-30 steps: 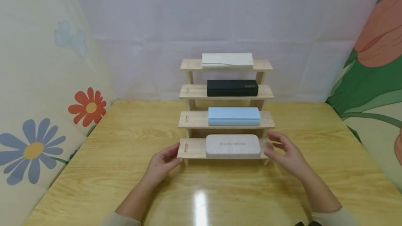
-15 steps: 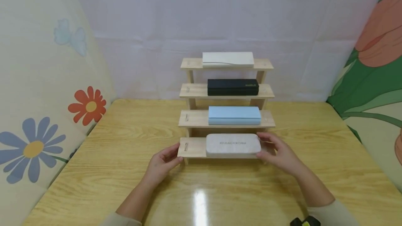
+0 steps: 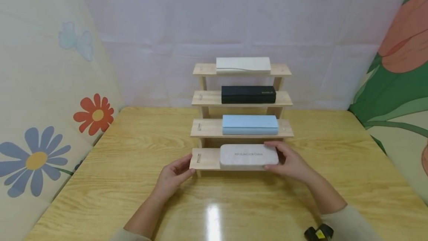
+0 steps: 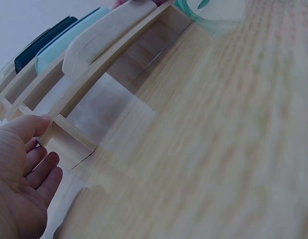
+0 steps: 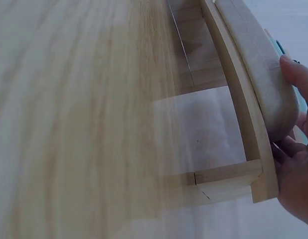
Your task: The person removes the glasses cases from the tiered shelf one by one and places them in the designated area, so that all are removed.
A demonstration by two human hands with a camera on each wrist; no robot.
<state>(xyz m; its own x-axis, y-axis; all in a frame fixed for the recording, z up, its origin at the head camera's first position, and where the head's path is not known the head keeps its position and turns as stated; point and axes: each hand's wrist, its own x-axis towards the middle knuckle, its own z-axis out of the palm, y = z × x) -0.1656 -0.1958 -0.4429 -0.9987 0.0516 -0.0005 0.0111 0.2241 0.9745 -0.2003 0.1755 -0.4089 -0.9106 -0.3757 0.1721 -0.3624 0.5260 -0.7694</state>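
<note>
A four-tier wooden display stand (image 3: 204, 158) bears one glasses case per step. On the lowest step lies a whitish, rounded glasses case (image 3: 245, 155) with dark lettering. My right hand (image 3: 290, 162) grips its right end, thumb on the near side and fingers at the far side; in the right wrist view the thumb presses on the case (image 5: 258, 64). My left hand (image 3: 171, 177) pinches the left end of the lowest step, with the thumb at its front edge. In the left wrist view the other fingers of the left hand (image 4: 24, 174) curl loosely below.
Above, on the higher steps, lie a light blue case (image 3: 250, 125), a black case (image 3: 248, 95) and a white case (image 3: 243, 65). The stand is on a wood-grain table (image 3: 150, 133) before a white cloth backdrop (image 3: 160, 47). A black object (image 3: 319, 233) sits by the right sleeve.
My right hand has moved left from beside the stand's right end onto the whitish glasses case and now grips it. The left hand has stayed at the lowest step.
</note>
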